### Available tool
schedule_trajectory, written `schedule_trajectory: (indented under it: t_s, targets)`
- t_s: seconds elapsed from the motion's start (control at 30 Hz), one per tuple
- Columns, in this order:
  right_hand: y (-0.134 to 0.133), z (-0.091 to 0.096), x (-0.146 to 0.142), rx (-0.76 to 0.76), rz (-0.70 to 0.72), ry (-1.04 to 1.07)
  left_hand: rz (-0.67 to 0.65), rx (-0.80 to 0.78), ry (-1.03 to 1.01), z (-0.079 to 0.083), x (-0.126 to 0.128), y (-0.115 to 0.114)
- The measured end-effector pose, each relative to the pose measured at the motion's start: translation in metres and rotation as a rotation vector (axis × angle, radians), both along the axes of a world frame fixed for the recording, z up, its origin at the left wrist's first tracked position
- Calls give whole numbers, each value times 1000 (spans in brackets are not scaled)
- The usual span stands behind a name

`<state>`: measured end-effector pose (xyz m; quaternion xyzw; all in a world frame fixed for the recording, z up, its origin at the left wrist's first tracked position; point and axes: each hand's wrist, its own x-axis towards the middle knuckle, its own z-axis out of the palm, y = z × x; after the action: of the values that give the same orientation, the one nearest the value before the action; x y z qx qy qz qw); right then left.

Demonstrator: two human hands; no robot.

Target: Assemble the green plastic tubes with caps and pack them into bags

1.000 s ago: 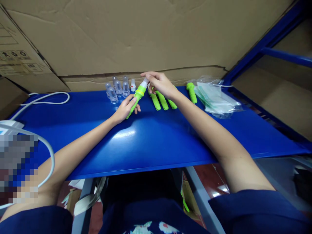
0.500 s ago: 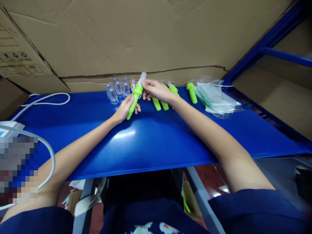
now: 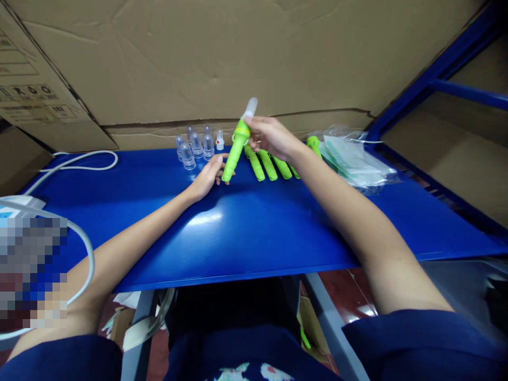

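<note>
A lime-green flashlight (image 3: 234, 156) with a yellow ring and a frosted white tip leans upward to the right above the table. My right hand (image 3: 273, 136) grips it near the neck, just below the tip, between thumb and fingers. At its lower end is my left hand (image 3: 207, 177), fingers loosely apart and partly behind the green body; whether they touch it I cannot tell. Several clear domed caps (image 3: 188, 157) stand left of the flashlight, beside a small white-based cap with a red mark (image 3: 219, 140). Several similar green flashlights (image 3: 270, 166) lie in a row under my right hand.
A blue table (image 3: 246, 227) backs onto a cardboard wall (image 3: 190, 63). On the right lies a clear plastic bag with pale green and white contents (image 3: 353, 156), next to another green flashlight (image 3: 313, 144). A white cable (image 3: 89, 161) loops across the left side.
The flashlight has risen and shifted right in my right hand. My left hand has loosened from around its body and now sits at the lower end.
</note>
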<state>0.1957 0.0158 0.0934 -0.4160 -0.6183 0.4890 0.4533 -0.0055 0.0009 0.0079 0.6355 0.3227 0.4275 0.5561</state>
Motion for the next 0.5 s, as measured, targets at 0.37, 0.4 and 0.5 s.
schedule_trajectory:
  t_s: [0.37,0.4,0.5]
  targets:
    - [14,20,96,-65,-592,-411,-24,22,-7,-8,0,5]
    - [16,17,101,-91,-633,-496,-26,22,-7,-7,0,5]
    - [22,7,115,-186,-660,-692,-19,7,1,-4,0,3]
